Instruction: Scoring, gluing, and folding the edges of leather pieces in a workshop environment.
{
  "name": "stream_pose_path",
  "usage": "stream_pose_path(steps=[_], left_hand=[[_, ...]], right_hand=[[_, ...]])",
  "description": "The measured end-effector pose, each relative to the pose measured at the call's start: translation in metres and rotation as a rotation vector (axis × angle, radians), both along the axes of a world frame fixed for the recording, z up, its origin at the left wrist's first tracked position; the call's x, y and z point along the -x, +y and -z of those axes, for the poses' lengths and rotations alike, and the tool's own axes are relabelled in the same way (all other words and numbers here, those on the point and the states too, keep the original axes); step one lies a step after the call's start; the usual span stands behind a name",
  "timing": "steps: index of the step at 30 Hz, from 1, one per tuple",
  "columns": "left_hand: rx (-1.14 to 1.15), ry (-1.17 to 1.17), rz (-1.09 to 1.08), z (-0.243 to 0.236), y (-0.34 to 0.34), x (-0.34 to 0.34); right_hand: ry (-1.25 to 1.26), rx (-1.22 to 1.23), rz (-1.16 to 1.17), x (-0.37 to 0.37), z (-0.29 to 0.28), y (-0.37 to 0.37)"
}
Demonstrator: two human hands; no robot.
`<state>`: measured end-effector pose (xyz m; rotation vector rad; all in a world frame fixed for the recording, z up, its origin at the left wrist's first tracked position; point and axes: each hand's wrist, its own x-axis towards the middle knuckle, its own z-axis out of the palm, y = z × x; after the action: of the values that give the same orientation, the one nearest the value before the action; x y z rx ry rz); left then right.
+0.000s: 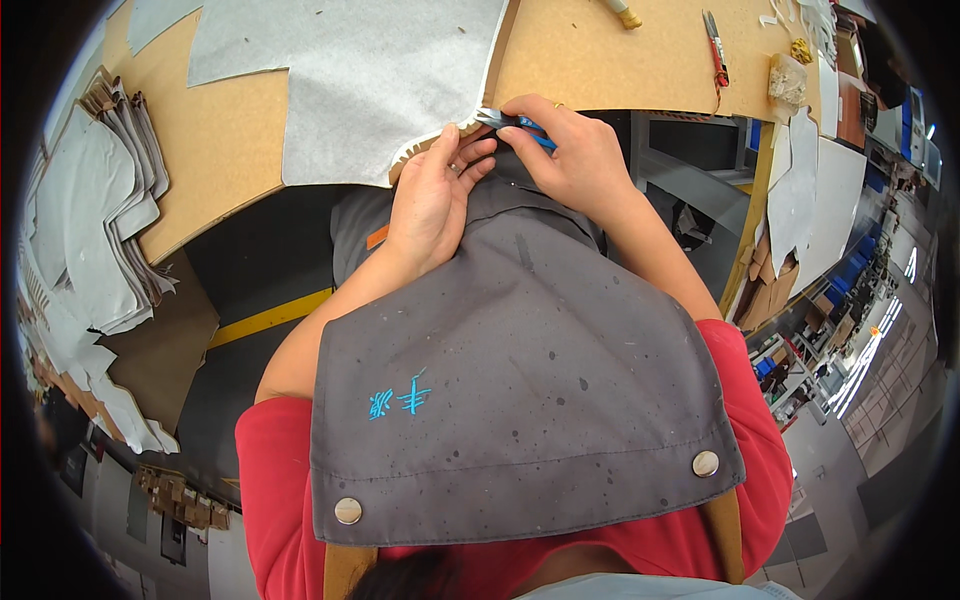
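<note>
My right hand [570, 160] is closed around blue-handled snips [535, 132], whose metal tip meets the notched, curved edge of a pale grey sheet [385, 85] with a cream border at the worktable's front edge. My left hand [430, 200] holds that edge just left of the tip, thumb up against it and the other fingers curled beside it. The sheet lies on the brown board tabletop [560, 60], overhanging slightly above my grey apron [515, 370].
Stacked cut pieces [95, 210] lie at the left. Red-handled scissors [718, 60], a yellow-tipped tool [625, 15] and a pale block [788, 80] sit at the back right. More white sheets [790, 180] and cardboard are at the right. A yellow bar [265, 320] shows below the table.
</note>
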<state>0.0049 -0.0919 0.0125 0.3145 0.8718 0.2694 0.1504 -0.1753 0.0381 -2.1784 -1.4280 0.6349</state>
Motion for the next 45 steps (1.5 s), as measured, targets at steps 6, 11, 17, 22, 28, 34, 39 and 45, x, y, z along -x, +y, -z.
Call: stream_pose_path(steps=[6,11,17,22,28,34,39,45], left_hand=[[0.021,-0.034,-0.010,0.004,0.000,0.002],[0.021,-0.048,-0.007,0.005,0.000,0.002],[0.026,-0.056,-0.009,0.005,-0.001,0.002],[0.009,-0.060,-0.011,0.004,-0.001,0.002],[-0.014,-0.053,-0.006,0.006,-0.002,0.003],[-0.034,-0.054,0.003,0.005,-0.003,0.003],[-0.023,-0.072,0.011,0.007,-0.002,0.005],[-0.038,-0.068,0.005,0.007,-0.002,0.004]], right_hand=[[-0.095,-0.129,-0.059,0.000,0.009,-0.003],[-0.071,-0.047,-0.051,0.001,0.002,-0.001],[-0.104,-0.049,-0.069,-0.001,0.001,-0.001],[-0.060,-0.143,-0.006,0.002,0.003,-0.008],[-0.076,-0.108,0.001,0.003,0.002,-0.007],[-0.082,-0.117,-0.006,0.005,0.000,-0.003],[-0.071,0.043,-0.008,0.006,-0.004,-0.001],[-0.025,-0.077,-0.022,0.004,0.006,-0.001]])
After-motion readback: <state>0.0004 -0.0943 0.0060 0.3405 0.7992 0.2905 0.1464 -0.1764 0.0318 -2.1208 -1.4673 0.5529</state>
